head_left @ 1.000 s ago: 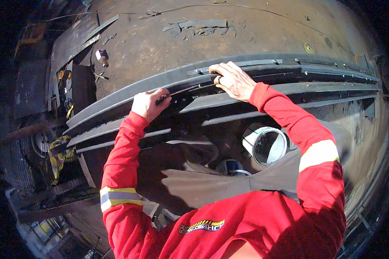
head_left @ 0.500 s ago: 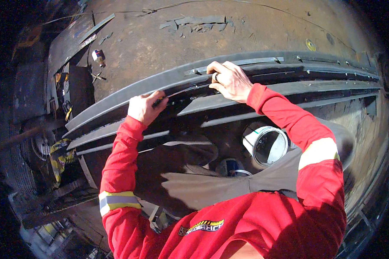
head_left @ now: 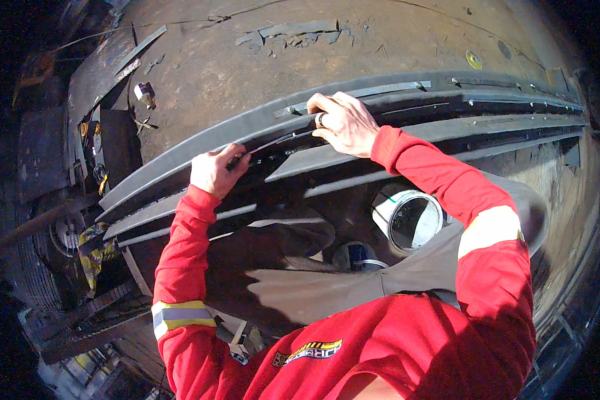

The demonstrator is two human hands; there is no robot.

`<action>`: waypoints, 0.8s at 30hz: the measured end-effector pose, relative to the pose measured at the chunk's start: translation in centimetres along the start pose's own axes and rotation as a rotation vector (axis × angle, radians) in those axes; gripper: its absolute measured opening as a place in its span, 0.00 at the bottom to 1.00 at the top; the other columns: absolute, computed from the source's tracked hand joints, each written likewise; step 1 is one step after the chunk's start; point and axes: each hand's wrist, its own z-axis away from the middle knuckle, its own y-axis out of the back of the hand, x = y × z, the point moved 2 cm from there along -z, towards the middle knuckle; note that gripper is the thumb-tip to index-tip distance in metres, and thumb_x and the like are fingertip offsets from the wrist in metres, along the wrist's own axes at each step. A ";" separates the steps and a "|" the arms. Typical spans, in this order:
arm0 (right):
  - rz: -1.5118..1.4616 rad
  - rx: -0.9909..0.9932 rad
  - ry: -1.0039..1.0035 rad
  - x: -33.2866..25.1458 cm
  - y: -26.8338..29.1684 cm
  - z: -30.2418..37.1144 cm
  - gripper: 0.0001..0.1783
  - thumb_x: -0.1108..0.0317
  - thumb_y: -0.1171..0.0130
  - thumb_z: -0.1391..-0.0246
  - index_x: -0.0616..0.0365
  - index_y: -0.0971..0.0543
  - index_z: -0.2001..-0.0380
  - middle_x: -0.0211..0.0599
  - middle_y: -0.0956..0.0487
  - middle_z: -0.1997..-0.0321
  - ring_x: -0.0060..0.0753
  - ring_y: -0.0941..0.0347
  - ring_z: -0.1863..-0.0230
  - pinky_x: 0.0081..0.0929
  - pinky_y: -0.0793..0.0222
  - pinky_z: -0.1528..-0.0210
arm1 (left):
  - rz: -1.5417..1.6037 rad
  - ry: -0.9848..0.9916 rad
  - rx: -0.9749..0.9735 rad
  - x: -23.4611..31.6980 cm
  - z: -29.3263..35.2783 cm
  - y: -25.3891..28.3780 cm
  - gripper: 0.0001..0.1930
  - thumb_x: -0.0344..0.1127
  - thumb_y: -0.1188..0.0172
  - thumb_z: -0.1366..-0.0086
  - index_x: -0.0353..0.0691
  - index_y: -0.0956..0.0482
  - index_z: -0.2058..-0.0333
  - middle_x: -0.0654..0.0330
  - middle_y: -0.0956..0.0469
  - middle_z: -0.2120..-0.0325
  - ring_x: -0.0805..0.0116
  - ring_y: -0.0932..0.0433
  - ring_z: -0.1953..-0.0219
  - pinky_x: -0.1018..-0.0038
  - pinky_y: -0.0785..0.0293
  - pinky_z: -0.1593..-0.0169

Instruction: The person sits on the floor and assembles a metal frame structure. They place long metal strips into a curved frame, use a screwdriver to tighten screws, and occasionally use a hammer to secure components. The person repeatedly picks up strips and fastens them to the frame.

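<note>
Fingers of the left hand (head_left: 213, 172) closed round a thin dark-handled tool (head_left: 261, 147), at the near edge of the long grey strip (head_left: 180, 157). Right hand (head_left: 348, 128): fingers curled at that edge; whether pinching the tool, I cannot tell. White bucket (head_left: 384, 211) nearer than the strip; small bottle (head_left: 144, 95) beyond its left half.

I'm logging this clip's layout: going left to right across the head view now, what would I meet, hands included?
Patterned yellow-and-dark cloth → small container → left hand → right hand → white bucket → yellow disc.
</note>
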 end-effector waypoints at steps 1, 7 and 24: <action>-0.002 0.001 -0.003 0.0 0.0 0.0 0.09 0.65 0.40 0.57 0.59 0.25 0.79 0.32 0.29 0.60 0.38 0.30 0.63 0.35 0.37 0.56 | -0.003 0.006 -0.006 0.0 0.0 0.0 0.10 0.40 0.38 0.43 0.43 0.21 0.65 0.52 0.20 0.74 0.52 0.20 0.73 0.66 0.24 0.70; 0.004 0.028 0.028 -0.1 -0.2 0.1 0.09 0.65 0.39 0.57 0.58 0.25 0.81 0.32 0.29 0.61 0.37 0.30 0.63 0.34 0.38 0.56 | -0.026 0.049 -0.041 -0.3 0.1 -0.2 0.10 0.40 0.38 0.43 0.43 0.21 0.66 0.52 0.20 0.75 0.52 0.20 0.74 0.66 0.25 0.71; -0.010 0.047 0.059 -0.1 -0.4 0.0 0.10 0.63 0.41 0.56 0.57 0.25 0.82 0.32 0.29 0.63 0.35 0.30 0.62 0.33 0.39 0.57 | -0.005 0.036 0.022 -0.7 0.4 -1.4 0.08 0.40 0.36 0.46 0.45 0.21 0.68 0.54 0.22 0.82 0.53 0.21 0.79 0.65 0.26 0.74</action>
